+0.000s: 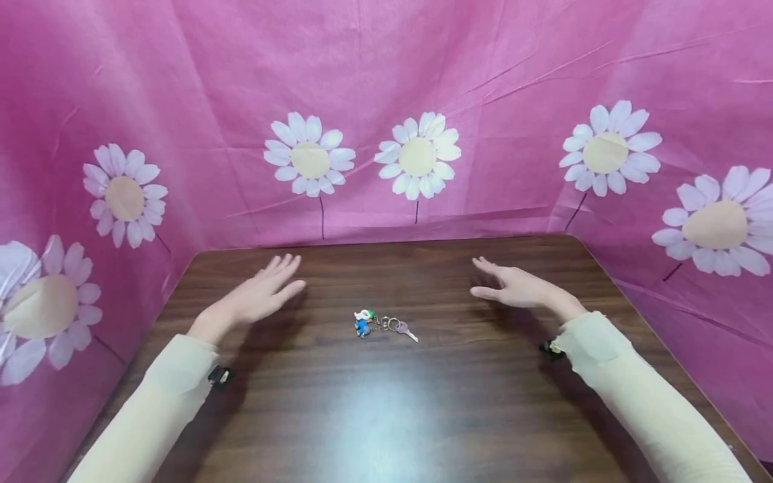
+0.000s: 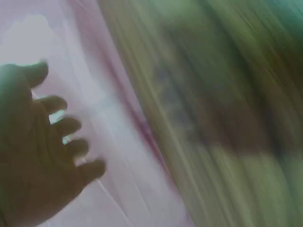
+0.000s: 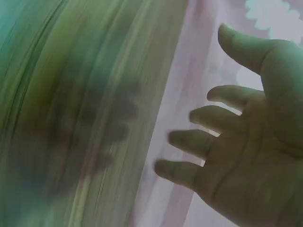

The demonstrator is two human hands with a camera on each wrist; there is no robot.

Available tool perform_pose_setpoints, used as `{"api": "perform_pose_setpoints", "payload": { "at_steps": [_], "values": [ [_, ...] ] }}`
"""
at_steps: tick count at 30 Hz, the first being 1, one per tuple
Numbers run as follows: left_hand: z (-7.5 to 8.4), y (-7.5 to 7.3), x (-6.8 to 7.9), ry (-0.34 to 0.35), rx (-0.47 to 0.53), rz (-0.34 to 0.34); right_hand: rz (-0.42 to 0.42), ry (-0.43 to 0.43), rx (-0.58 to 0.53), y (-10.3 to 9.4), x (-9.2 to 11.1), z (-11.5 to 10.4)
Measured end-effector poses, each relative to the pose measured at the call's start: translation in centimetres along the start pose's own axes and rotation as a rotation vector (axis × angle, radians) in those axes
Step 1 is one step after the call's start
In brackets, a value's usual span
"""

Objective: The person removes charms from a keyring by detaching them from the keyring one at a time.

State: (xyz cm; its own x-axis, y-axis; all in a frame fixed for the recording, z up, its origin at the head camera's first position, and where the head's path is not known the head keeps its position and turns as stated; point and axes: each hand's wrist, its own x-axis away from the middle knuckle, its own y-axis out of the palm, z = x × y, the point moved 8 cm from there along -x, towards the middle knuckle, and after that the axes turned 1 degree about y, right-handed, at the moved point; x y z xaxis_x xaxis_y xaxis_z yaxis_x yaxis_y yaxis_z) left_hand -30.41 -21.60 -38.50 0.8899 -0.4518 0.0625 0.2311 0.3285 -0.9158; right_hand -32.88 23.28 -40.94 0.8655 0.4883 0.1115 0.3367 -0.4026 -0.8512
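In the middle of the wooden table lies a small figurine keychain (image 1: 363, 323) in blue, white and green. A short chain and metal rings (image 1: 390, 324) join it to a key (image 1: 407, 331) with a purplish head, which points to the lower right. My left hand (image 1: 256, 293) hovers over the table left of the keychain, fingers spread and holding nothing. On the other side my right hand (image 1: 513, 284) is also raised above the table, fingers extended and apart from everything. Both wrist views show bare palms and no keychain; the left one is blurred.
The brown table (image 1: 386, 416) reaches back to a pink curtain (image 1: 362, 54) printed with white daisies, which also hangs along both sides. Each wrist carries a small black device, such as the one at the left cuff (image 1: 219, 376).
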Motion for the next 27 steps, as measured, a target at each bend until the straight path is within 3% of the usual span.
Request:
{"api": "perform_pose_setpoints", "payload": {
  "at_steps": [3,7,10,14,17,20,24,27],
  "values": [
    [3.4,1.0,-1.2,0.082,0.163,-0.063,-0.011,-0.065,-0.13,0.8,-1.0,-2.5],
    [6.8,2.8,-2.9,0.187,0.292,-0.109,-0.095,-0.085,-0.342,3.1,-2.5,-5.0],
    [8.4,4.4,-4.3,0.221,0.36,-0.128,-0.165,-0.062,-0.455,5.3,-3.5,-6.3],
    [9.9,6.5,-6.0,0.253,0.436,-0.179,-0.214,-0.031,-0.491,7.7,-4.3,-7.7],
    [10.7,7.8,-6.7,0.254,0.464,-0.239,-0.229,-0.018,-0.485,8.7,-4.5,-8.7],
    [11.2,8.6,-7.1,0.212,0.443,-0.278,-0.249,0.005,-0.501,9.5,-4.9,-9.3],
    [11.5,9.3,-7.5,0.161,0.384,-0.283,-0.284,0.05,-0.511,10.9,-5.3,-9.6],
    [11.6,10.0,-7.8,0.133,0.343,-0.265,-0.258,0.075,-0.468,11.4,-5.4,-9.6]
  ]
}}
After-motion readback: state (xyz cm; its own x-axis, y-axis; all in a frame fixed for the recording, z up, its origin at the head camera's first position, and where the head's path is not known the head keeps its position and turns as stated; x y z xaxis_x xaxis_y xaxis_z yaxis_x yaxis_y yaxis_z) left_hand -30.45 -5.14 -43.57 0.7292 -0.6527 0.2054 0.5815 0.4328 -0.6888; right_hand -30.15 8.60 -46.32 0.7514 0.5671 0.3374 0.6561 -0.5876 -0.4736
